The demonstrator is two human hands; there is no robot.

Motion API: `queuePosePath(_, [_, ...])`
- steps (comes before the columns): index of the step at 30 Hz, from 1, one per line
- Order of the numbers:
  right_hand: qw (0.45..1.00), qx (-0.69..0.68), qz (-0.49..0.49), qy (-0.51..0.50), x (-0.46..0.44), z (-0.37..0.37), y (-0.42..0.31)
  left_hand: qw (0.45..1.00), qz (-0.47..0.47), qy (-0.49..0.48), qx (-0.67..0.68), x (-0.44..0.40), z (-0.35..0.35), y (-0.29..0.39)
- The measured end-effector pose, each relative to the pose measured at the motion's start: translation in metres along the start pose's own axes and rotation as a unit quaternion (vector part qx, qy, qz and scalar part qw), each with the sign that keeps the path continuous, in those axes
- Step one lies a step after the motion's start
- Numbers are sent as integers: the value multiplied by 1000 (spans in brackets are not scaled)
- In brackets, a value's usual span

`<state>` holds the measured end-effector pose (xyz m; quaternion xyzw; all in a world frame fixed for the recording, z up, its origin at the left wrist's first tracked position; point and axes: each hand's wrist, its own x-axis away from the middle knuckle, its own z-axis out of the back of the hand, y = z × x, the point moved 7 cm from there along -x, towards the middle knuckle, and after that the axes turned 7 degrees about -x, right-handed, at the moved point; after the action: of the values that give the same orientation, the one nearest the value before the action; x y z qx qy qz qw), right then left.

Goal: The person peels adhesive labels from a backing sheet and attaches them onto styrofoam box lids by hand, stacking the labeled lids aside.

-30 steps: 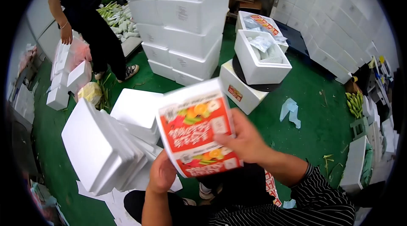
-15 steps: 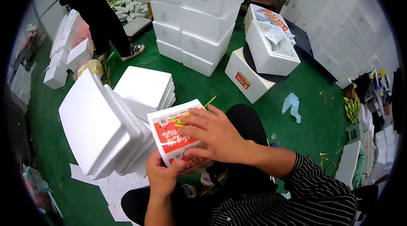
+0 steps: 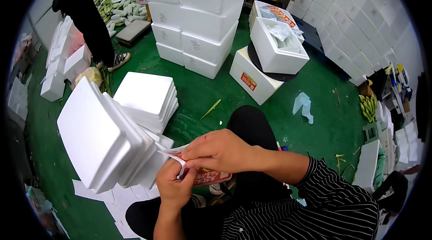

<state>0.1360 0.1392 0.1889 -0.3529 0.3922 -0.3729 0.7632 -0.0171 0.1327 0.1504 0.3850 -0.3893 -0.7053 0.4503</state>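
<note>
Low in front of me, over my lap, is a stack of red printed labels (image 3: 211,177) with white lettering. My left hand (image 3: 174,183) is closed around its left end, thumb on top. With fingers bunched together, my right hand (image 3: 222,150) pinches the near-left edge, where a sheet curls up and shows its white side. Both hands touch there and cover much of the printed face. Whether the curled part is one layer or more, I cannot tell. Just left of my hands lean white foam box lids (image 3: 92,134), with another lid stack (image 3: 145,96) behind them.
Tall stacked foam boxes (image 3: 202,19) stand ahead. An open foam box (image 3: 280,53) with bagged contents sits on a labelled box (image 3: 252,80) to the right. Blue plastic film (image 3: 303,105) and white sheets (image 3: 121,201) lie on the green floor. Another person (image 3: 87,19) stands far left.
My right hand's fingers, spread flat over the red label, have drawn together into a pinch at its edge. The label stack has tilted, and a sheet edge now curls up.
</note>
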Motion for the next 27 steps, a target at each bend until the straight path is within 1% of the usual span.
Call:
queuePosePath(3, [999,29,8,-34,0,3,2,999,-32,-5,4,-2,-4,2])
queuePosePath(5, [996,72,1,-46,1,4,1,998,44,-33,-14,2,-7,-3])
queuePosePath(6, [997,59,-1,-44,2,3,4,999,-7,-41,-23,5,-10,-17])
queuePosePath(7, [998,20,-33,-46,1,2,8,999,-25,-28,-25,2,-5,-1])
queuePosePath(8, [997,14,-61,-48,-1,6,6,998,-25,-45,-21,1,-6,-2])
queuePosePath(9, [994,34,-95,-50,-3,9,4,998,-6,-58,5,-1,-8,-1])
queuePosePath(10, [997,19,-74,-21,-5,11,0,997,10,-78,-3,1,-13,-10])
queuePosePath(12, [998,-11,-44,48,-2,19,0,997,23,-77,16,1,-9,-2])
queuePosePath(14, [990,60,-56,117,5,43,11,996,45,-74,19,3,-7,-6])
queuePosePath(15, [964,-105,-160,183,13,53,37,995,56,-76,22,4,-6,-10])
queuePosePath(16, [872,-309,-284,251,26,60,62,995,80,-63,23,6,-2,-15])
queuePosePath(17, [836,-406,-259,263,28,75,75,993,104,-53,25,7,2,-22])
queuePosePath(18, [818,-434,-257,276,32,96,77,990,131,-49,30,11,3,-27])
queuePosePath(19, [833,-431,-210,277,29,120,81,983,174,-53,2,16,10,-31])
queuePosePath(20, [814,-485,-202,247,25,140,89,978,197,-63,35,21,15,-30])
queuePosePath(21, [832,-494,-171,187,15,163,93,986,155,-40,43,25,21,-26])
queuePosePath(22, [818,-495,-200,215,12,186,101,977,202,-23,70,42,19,-50])
queuePosePath(23, [811,-501,-217,211,0,203,109,976,201,-90,-8,53,20,-59])
queuePosePath(24, [812,-488,-236,216,-20,209,110,968,179,-160,-80,60,9,-50])
queuePosePath(25, [806,-484,-281,190,-37,209,123,950,149,-224,-155,65,5,-39])
queuePosePath(26, [810,-481,-288,174,-59,201,140,924,115,-283,-231,65,2,-37])
queuePosePath(27, [813,-478,-295,156,-83,187,162,953,18,-234,-193,65,-4,-30])
